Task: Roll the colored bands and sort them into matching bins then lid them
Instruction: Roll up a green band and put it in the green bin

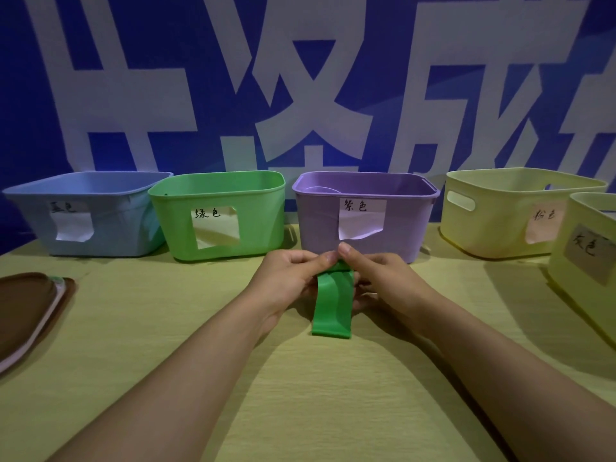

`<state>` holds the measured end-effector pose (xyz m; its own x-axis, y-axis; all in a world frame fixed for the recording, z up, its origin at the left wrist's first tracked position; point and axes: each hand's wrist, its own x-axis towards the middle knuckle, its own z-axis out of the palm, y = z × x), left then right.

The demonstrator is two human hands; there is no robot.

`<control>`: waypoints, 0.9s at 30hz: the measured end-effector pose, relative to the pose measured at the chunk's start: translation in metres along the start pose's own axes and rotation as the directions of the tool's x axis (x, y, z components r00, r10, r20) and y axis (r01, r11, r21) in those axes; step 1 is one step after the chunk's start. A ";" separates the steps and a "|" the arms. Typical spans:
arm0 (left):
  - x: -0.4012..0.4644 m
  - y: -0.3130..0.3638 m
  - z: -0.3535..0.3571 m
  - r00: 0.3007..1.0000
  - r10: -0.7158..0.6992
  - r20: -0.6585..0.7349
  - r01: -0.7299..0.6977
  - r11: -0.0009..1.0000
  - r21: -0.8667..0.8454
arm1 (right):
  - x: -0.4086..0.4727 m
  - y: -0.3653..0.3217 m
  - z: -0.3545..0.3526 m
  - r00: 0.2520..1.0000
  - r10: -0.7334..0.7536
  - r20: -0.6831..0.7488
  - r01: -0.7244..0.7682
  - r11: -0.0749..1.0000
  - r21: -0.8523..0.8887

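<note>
Evidently rolling is under way, with sorting and lidding seemingly all left; the green band [332, 303] lies at centre frame, its far end pinched by the left hand [289, 278] and right hand [376, 278], thumbs meeting above it; the green bin [260, 215] behind stands unlidded; lids [26, 305] wait at lower left.

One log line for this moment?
hands: left, right pinch green band | rolling, tail on table | green bin unlidded

Green band [333, 303] partly rolled at top, loose end hung down to table; green bin [220, 215] unlidded behind.
</note>
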<state>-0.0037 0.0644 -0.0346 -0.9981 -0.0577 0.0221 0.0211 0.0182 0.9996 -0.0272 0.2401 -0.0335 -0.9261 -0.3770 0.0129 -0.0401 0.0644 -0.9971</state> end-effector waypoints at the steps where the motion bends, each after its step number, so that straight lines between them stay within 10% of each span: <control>1: 0.001 -0.001 0.000 1.000 0.004 -0.004 -0.004 1.000 0.003 | 0.000 -0.001 0.000 1.000 0.019 -0.018 -0.019 1.000 0.001; 27: -0.003 0.000 0.001 0.995 -0.032 0.099 0.040 0.996 -0.083 | 0.007 0.003 -0.009 0.996 -0.089 -0.032 0.086 0.994 -0.061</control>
<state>-0.0004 0.0654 -0.0343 -0.9991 0.0406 -0.0112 -0.0139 -0.0667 0.9977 -0.0372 0.2461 -0.0352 -0.9304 -0.3516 0.1035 -0.1429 0.0881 -0.9858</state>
